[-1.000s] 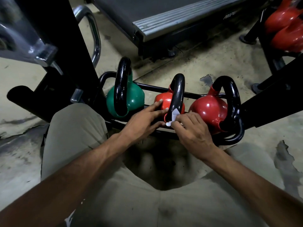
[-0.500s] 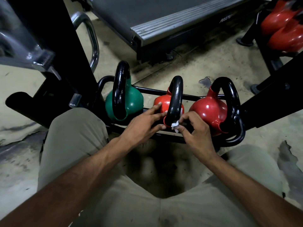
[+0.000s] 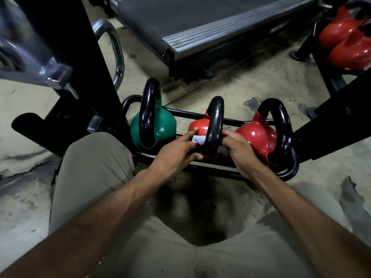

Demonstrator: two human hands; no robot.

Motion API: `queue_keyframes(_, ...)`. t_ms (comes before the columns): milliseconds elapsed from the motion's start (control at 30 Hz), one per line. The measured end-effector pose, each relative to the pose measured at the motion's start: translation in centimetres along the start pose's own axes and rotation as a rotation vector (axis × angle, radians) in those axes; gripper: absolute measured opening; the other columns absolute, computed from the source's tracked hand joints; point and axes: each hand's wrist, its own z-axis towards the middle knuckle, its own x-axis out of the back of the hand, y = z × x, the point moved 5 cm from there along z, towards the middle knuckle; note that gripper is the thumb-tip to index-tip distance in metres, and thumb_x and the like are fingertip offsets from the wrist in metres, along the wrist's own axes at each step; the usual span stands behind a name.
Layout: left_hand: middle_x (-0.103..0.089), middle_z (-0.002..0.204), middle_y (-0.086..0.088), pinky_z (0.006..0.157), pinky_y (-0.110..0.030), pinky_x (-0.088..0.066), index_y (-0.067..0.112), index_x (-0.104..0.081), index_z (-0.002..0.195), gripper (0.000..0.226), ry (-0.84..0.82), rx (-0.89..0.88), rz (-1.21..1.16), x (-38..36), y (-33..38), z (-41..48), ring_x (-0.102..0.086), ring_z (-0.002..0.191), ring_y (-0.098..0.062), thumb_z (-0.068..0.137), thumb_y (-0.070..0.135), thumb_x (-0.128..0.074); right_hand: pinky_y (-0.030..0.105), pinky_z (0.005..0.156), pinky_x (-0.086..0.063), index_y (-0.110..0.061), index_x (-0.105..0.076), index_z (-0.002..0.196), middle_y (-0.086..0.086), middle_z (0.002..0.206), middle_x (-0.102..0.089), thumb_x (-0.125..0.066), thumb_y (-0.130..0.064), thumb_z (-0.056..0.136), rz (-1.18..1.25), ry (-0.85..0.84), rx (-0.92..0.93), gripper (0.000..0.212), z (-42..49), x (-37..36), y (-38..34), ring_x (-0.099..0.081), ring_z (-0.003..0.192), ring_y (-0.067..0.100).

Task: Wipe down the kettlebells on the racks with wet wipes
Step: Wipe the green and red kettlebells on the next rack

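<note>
**Q:** Item in hand?

**A:** Small red kettlebell (image 3: 200,127), middle position on the low rack (image 3: 210,171), directly ahead of the person and between both hands. Its black handle (image 3: 215,125) stands upright, with the loop running near to far and seen almost edge-on.

**Q:** Hands?

**A:** The left hand (image 3: 174,155) is on the handle's left side. Its fingers reach forward and pinch a white wet wipe (image 3: 197,139) against the handle and red body. The right hand (image 3: 239,149) is on the handle's right side, fingers curled and thumb touching the handle. A pale patch under it may be the wipe's other end, but I cannot tell what it grips, if anything.

**Q:** What does the next move depend on?

**A:** In my judgement, on the handle standing between the hands. The wipe is on the left, so the left hand is better placed to rub that side. The right side needs the wipe drawn through the loop or passed round it.

**Q:** Counts?

**A:**
- Kettlebells on this rack: three. These are the green kettlebell (image 3: 164,127) on the left, the small red one in the middle, and the larger red kettlebell (image 3: 257,135) on the right.
- Further red kettlebells (image 3: 345,37) on a second rack at far right: at least two, partly cut off.
- Wipes: one seen.
- Treadmill deck (image 3: 200,27): one, beyond the rack.
</note>
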Motion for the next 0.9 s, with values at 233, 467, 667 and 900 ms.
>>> queue_keyframes(233, -0.034, 0.164, 0.013, 0.116, -0.039, -0.042, 0.027, -0.051, 0.150, 0.071, 0.057, 0.005, -0.072, 0.4, -0.5, 0.2, -0.040, 0.147, -0.008, 0.087, 0.045, -0.077, 0.025, 0.081, -0.054, -0.010, -0.070, 0.126, 0.010, 0.117, -0.075, -0.055, 0.006, 0.098, -0.131, -0.051, 0.057, 0.034, -0.4, 0.7, 0.7, -0.067, 0.099, 0.013)
queue_keyframes(467, -0.038, 0.162, 0.012, 0.119, -0.037, -0.039, 0.025, -0.049, 0.153, 0.081, 0.064, -0.003, -0.075, 0.7, -0.6, 0.5, -0.037, 0.147, -0.004, 0.081, 0.044, -0.083, 0.028, 0.077, -0.057, 0.002, -0.072, 0.114, 0.016, 0.108, -0.077, -0.052, -0.002, 0.102, -0.132, -0.060, -0.064, 0.024, 0.9, 0.6, 0.3, -0.074, 0.092, 0.018)
queue_keyframes(667, -0.037, 0.163, 0.014, 0.119, -0.037, -0.038, 0.026, -0.046, 0.154, 0.080, 0.070, -0.007, -0.059, 0.9, -0.4, 0.3, -0.037, 0.148, -0.006, 0.084, 0.046, -0.080, 0.025, 0.082, -0.055, -0.009, -0.072, 0.115, 0.006, 0.105, -0.077, -0.053, 0.006, 0.093, 0.038, 0.093, 0.008, 0.034, -2.8, 0.1, -0.1, -0.070, 0.093, 0.014)
queue_keyframes(900, -0.036, 0.163, 0.015, 0.119, -0.041, -0.040, 0.028, -0.045, 0.154, 0.082, 0.077, 0.002, -0.048, 0.8, -0.5, 0.4, -0.037, 0.148, -0.006, 0.083, 0.047, -0.080, 0.029, 0.087, -0.055, -0.019, -0.063, 0.118, -0.004, 0.113, -0.064, -0.070, -0.005, 0.093, -0.479, 0.420, 0.315, 0.029, -6.3, -1.3, -0.9, -0.064, 0.103, 0.008)
